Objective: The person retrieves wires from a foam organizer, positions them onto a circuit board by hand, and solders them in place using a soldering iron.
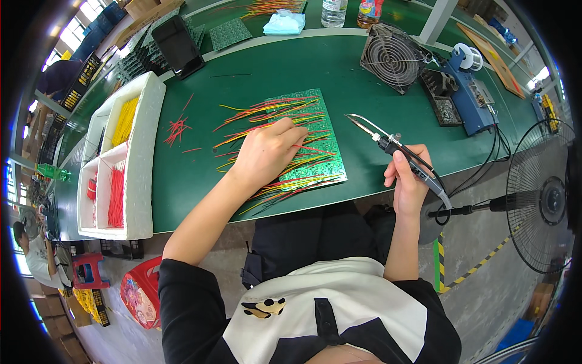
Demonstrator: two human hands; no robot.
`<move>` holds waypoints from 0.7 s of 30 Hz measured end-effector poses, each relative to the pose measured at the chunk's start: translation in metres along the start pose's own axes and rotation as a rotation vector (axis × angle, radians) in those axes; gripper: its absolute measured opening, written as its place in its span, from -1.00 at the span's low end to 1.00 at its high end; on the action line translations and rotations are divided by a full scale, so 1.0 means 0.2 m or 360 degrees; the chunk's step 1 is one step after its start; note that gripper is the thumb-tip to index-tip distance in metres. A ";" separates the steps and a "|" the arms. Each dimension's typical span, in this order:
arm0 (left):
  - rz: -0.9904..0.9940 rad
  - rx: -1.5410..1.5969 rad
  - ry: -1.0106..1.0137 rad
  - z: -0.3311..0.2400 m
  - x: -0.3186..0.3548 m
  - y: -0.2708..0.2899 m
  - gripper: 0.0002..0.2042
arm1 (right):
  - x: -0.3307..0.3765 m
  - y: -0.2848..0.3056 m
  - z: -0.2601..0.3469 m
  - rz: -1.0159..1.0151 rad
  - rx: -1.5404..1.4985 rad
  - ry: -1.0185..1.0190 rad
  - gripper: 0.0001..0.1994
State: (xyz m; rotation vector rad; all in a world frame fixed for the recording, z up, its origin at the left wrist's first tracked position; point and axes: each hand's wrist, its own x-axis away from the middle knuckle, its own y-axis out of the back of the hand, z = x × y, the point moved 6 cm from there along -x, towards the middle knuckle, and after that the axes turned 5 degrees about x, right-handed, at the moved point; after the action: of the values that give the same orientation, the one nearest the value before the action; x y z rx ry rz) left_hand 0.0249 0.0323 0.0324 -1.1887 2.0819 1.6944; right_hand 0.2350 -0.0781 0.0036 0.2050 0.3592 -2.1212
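My left hand (270, 151) rests over a green circuit board panel (330, 148), its fingers closed at a thin red wire. Rows of red, yellow and black wires (242, 130) stick out from the panel's left side, partly hidden under that hand. To the panel's right, my right hand (410, 182) grips a soldering iron (412, 162) with a thin feed tube along it. The iron's tip points up and left, held apart from the board.
A white foam box (154, 151) with yellow and red wires stands left, beside loose red wire pieces (177, 129). Behind are a dark phone-like slab (177, 45) and a square fan (393, 59). A blue soldering station (473, 100) sits right; a round fan (548, 203) stands beyond the edge.
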 end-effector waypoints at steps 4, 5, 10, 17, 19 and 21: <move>0.0012 -0.0022 0.0004 0.00 0.00 0.00 -0.91 | 0.00 0.01 0.00 -0.0010 0.0010 0.0011 -0.84; 0.0013 -0.0022 0.0001 -0.01 -0.01 0.00 -0.91 | 0.01 0.03 -0.01 -0.0095 -0.0034 0.0044 -0.84; 0.0030 -0.0047 0.0037 0.00 0.00 0.01 -0.91 | -0.03 0.16 0.04 -0.0464 0.0015 0.0105 -0.85; 0.0063 0.0071 -0.0127 -0.17 -0.02 0.08 -0.73 | -0.09 0.21 0.03 -0.0666 0.0296 0.0243 -0.83; 0.0313 0.0070 -0.0207 -0.23 -0.01 0.03 -0.68 | -0.08 0.22 0.03 -0.0727 0.0339 0.0300 -0.83; 0.0403 0.0052 -0.0234 -0.23 0.00 0.00 -0.67 | -0.07 0.22 0.02 -0.0732 0.0330 0.0355 -0.82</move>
State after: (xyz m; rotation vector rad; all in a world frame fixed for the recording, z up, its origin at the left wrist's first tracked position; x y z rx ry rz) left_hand 0.0395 -0.0088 0.0470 -0.7911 2.2344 1.7837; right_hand 0.2789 -0.0909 0.0040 0.5245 0.3385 -2.5998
